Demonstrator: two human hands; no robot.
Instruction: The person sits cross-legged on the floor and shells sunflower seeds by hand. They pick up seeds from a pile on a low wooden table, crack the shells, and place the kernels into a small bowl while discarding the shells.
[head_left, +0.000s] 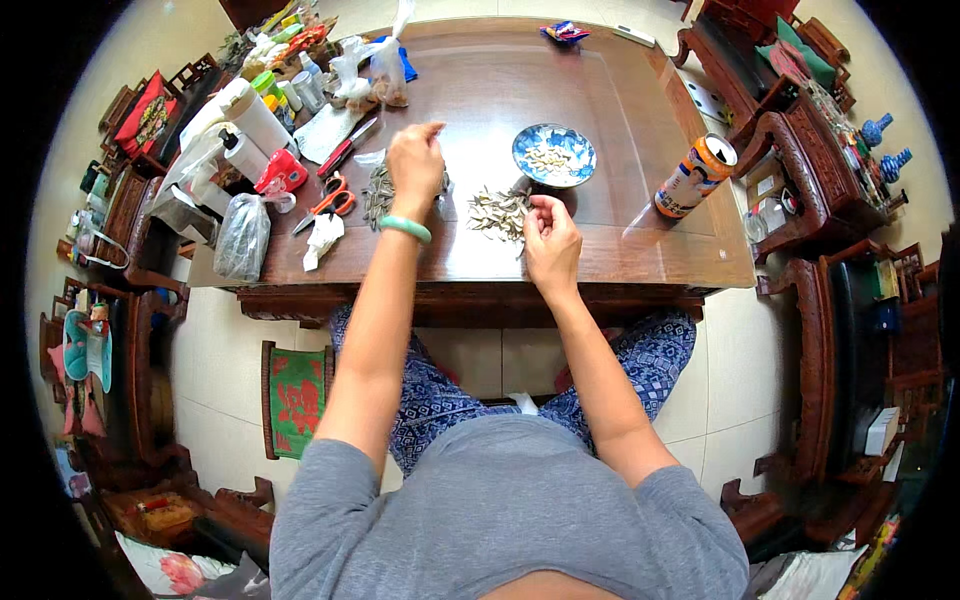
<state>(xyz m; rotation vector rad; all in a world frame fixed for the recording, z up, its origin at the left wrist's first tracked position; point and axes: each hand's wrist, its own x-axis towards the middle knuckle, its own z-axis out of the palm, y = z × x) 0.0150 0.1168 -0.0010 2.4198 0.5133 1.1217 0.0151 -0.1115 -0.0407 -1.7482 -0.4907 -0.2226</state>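
Note:
My left hand, with a pale green bangle at the wrist, is over a pile of dark striped sunflower seeds; its fingers are bent, and whether they hold anything is hidden. At the right edge of a heap of paler seed shells is my right hand, thumb and fingertips together; I cannot tell if a seed is between them. Just beyond it stands a blue-and-white bowl with shelled kernels inside.
An orange drink can stands to the right. Orange-handled scissors, a crumpled tissue, a red-handled knife and a knotted plastic bag lie at the left. Bottles and bags crowd the table's far left.

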